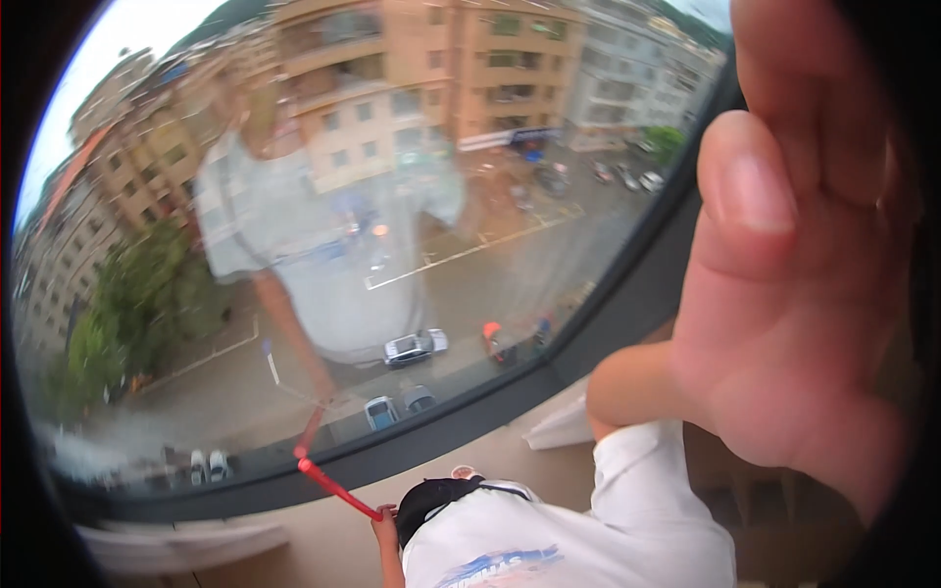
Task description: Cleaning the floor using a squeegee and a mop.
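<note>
Low in the picture my left hand (387, 513) is closed round the lower end of a slim red stick (338, 487). The stick's thicker tip rests near or against the bottom edge of a large window (323, 225); I cannot tell what kind of tool it is. Its faint reflection continues in the glass. Very close on the right side rises my right hand (794, 284), its fingers stretched upward and its thumb bent. The upper fingertips are cut off by the picture's edge. Nothing shows in that hand.
A dark window frame (470, 407) curves beneath the glass, above a pale sill or wall (343, 534). My white T-shirt (578, 549) and a black strapped item (441, 500) fill the lower middle. Outside lie buildings, a tree (147, 284) and parked cars. My reflection overlays the glass.
</note>
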### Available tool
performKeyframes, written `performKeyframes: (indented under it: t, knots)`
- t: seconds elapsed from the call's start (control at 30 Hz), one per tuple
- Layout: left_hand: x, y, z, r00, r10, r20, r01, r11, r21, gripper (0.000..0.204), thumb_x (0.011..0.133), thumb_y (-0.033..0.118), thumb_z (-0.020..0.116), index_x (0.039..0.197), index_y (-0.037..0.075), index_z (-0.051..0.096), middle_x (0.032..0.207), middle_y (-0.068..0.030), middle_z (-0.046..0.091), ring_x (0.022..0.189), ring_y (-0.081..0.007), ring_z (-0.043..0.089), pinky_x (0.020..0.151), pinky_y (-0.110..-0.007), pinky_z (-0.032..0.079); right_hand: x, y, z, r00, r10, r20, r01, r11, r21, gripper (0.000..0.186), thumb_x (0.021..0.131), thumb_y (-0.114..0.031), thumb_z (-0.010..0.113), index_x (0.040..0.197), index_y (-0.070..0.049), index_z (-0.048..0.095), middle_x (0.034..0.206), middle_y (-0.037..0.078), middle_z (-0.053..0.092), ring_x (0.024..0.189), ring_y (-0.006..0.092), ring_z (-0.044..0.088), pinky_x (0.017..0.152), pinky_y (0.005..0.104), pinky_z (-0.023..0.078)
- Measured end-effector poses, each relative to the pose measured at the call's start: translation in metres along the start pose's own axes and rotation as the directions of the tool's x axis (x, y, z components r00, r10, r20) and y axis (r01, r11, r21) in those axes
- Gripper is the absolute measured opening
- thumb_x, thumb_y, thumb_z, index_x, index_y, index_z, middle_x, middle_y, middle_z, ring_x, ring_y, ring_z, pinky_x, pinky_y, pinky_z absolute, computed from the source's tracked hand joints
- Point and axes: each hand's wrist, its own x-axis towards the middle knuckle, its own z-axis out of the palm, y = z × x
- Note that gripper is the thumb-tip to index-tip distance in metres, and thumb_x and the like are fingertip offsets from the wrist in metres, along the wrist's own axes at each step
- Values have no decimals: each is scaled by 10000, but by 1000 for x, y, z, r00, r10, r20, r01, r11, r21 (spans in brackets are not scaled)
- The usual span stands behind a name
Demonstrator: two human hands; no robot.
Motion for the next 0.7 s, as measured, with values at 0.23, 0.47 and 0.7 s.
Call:
performKeyframes:
  t: [0.23, 0.47, 0.7]
  knots:
    - [-12, -14, -1, 991, -132, -16, 131, 989, -62, 227, 893, 138, 441, 931, 7, 622, 728, -94, 636, 590, -151, 586, 509, -262, 445, -16, -10, 12, 986, -33, -166, 37, 999, 22, 517, 922, -274, 468, 1361, -63, 297, 1262, 225, 485, 1092, 279, 497, 935, 402, 373]
    - [-9, 1, 5, 989, -140, -53, 137, 989, -47, 235, 896, 146, 445, 943, -11, 614, 718, -117, 640, 625, -175, 618, 540, -279, 465, -5, -7, 25, 984, 71, -166, -82, 994, -65, 478, 922, -253, 455, 1343, -61, 338, 1278, 209, 482, 1139, 279, 473, 975, 409, 347]
    - [-6, 10, 3, 986, -163, -30, 157, 977, -146, 246, 891, 119, 423, 964, -47, 590, 781, -147, 640, 678, -212, 649, 631, -317, 524, 6, -12, 42, 972, 68, -224, -115, 973, -200, 444, 922, -232, 441, 1325, -59, 379, 1294, 194, 479, 1186, 278, 449, 1015, 415, 321]
